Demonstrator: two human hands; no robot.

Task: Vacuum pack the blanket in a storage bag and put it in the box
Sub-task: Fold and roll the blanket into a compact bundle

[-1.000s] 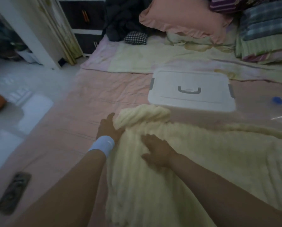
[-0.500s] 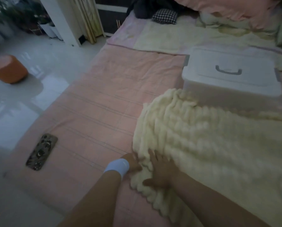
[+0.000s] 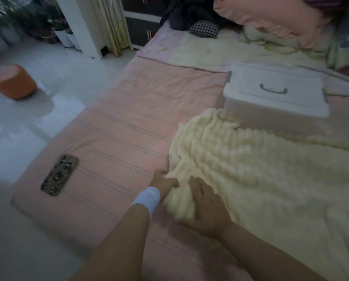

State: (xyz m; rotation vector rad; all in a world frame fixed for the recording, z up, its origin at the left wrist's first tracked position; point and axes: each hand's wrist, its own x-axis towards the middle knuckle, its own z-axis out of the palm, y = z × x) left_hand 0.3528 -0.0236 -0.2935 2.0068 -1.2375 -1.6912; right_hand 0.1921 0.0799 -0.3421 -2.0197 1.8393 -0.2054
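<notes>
A cream, ribbed fluffy blanket [image 3: 260,169] lies spread over the right half of the pink bed. My left hand [image 3: 164,184], with a white wristband, grips the blanket's near left corner, its fingers tucked under the fold. Just right of it, my right hand [image 3: 205,207] presses flat on top of the same corner, fingers spread. A white plastic storage box [image 3: 275,94] with a closed lid and grey handle stands on the bed behind the blanket. No storage bag is visible.
A phone [image 3: 59,175] in a patterned case lies on the pink sheet [image 3: 129,122] near the bed's left edge. Pillows and folded bedding [image 3: 271,15] pile up at the head of the bed. An orange stool [image 3: 13,81] stands on the white floor to the left.
Both hands moved from the blanket's far left corner by the box down to its near left corner. The bunched far edge now lies flatter. My view shifted left and down.
</notes>
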